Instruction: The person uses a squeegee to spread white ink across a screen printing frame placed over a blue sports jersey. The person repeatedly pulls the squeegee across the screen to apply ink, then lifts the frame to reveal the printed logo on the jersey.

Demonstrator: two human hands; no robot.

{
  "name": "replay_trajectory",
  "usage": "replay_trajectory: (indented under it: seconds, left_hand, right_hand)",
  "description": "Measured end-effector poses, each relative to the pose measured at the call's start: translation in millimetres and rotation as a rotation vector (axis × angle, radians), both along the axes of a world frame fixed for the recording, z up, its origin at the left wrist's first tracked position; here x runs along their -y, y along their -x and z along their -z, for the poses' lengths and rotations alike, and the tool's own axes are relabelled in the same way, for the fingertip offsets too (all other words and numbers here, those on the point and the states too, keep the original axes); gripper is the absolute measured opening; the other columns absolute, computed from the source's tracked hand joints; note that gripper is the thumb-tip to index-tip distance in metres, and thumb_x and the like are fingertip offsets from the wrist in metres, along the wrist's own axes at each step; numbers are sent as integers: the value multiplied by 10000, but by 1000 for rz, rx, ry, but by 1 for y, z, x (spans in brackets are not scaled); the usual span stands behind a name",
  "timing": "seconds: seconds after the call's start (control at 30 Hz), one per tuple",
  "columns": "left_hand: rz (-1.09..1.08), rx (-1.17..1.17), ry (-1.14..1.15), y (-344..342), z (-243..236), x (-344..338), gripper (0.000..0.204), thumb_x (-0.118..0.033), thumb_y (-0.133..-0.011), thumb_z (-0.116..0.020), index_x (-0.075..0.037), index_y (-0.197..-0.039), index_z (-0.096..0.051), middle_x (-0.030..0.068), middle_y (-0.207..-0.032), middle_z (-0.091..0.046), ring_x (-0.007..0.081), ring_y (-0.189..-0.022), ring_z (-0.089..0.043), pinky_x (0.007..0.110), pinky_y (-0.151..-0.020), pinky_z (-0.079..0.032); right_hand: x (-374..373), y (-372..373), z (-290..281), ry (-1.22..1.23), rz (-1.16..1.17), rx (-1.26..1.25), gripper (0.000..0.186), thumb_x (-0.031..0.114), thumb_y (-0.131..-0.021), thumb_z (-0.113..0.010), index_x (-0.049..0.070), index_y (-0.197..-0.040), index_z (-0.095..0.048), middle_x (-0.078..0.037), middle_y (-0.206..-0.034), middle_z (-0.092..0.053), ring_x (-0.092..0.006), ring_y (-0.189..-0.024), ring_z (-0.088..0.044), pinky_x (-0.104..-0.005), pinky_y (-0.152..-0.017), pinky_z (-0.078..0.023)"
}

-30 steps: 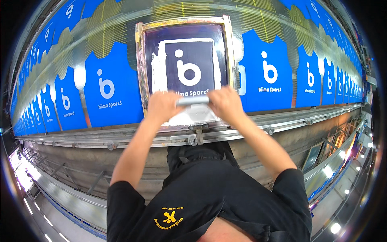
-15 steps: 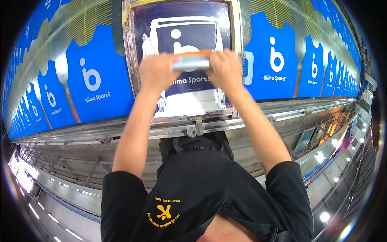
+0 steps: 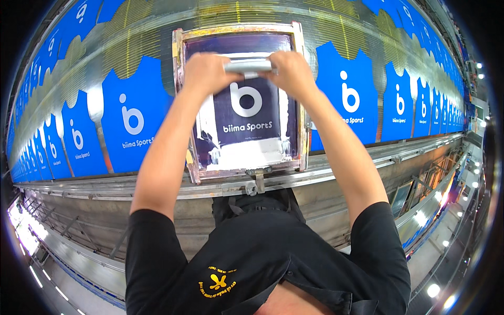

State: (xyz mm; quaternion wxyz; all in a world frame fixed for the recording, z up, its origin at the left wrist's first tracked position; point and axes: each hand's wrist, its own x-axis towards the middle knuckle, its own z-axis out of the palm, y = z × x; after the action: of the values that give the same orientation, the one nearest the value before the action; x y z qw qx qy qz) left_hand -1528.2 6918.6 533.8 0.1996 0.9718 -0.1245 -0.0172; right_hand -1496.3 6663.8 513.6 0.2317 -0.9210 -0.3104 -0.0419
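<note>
Both my hands grip a squeegee with a pale grey handle, held crosswise over a printing screen. My left hand is closed round its left end, my right hand round its right end. The screen's worn, ink-stained frame surrounds dark purple mesh. A rounded white logo and lettering show in the dark mesh area, nearer me than the squeegee. White ink lies pooled along the near end and streaks both sides. The squeegee's blade is hidden under the handle and fingers.
Blue sleeveless garment pieces with white logos lie in a row along the long table, one left and one right of the screen. A metal rail runs along the table's near edge, with a clamp at the screen.
My hands have pushed the squeegee away from me toward the screen's far end, uncovering the logo. The whole scene sits lower in view now.
</note>
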Motion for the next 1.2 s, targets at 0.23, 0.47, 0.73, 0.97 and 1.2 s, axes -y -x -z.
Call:
replay_trajectory:
  seconds: [0.23, 0.47, 0.73, 0.97, 1.2]
  left_hand:
    - [-90, 21, 3, 18, 37, 5, 316, -544, -829, -792, -235, -858, -850, 70, -830, -785, 343, -771, -738, 463, -778, -541]
    - [-48, 137, 64, 223, 29, 44, 328, -288, -645, -954, -187, -930, -826, -4, -853, -773, 205, -762, -706, 386, -739, -489]
    - [54, -213, 54, 182, 17, 55, 428, -531, -767, -895, -115, -824, -811, 95, -762, -757, 337, -743, -730, 453, -677, -542]
    - [31, -747, 91, 144, 22, 54, 614, -576, -638, -950, -56, -946, -847, 176, -782, -767, 334, -779, -751, 422, -743, -572]
    - [8, -721, 235, 66, -14, 9, 587, -576, -682, -919, -132, -1062, -861, 172, -944, -807, 364, -889, -769, 430, -827, -590]
  right_hand:
    - [-9, 20, 40, -162, 52, 109, 293, 194, -718, -910, 90, -820, -656, -86, -805, -673, -346, -826, -665, -468, -782, -502]
    - [33, 222, 15, -107, 30, -9, 343, 63, -631, -826, 110, -928, -660, -54, -900, -658, -283, -837, -625, -427, -761, -452]
    - [58, 190, 11, -5, 7, -197, 404, 366, -751, -939, 66, -869, -696, -92, -820, -693, -316, -826, -685, -460, -753, -499]
    - [55, 154, -3, 165, 34, -812, 564, 548, -858, -855, -2, -930, -753, -157, -909, -757, -315, -891, -728, -430, -795, -558]
    - [106, 105, 19, -503, 719, -423, 375, 348, -1033, -735, -21, -1093, -761, -145, -1042, -767, -197, -957, -715, -341, -874, -556]
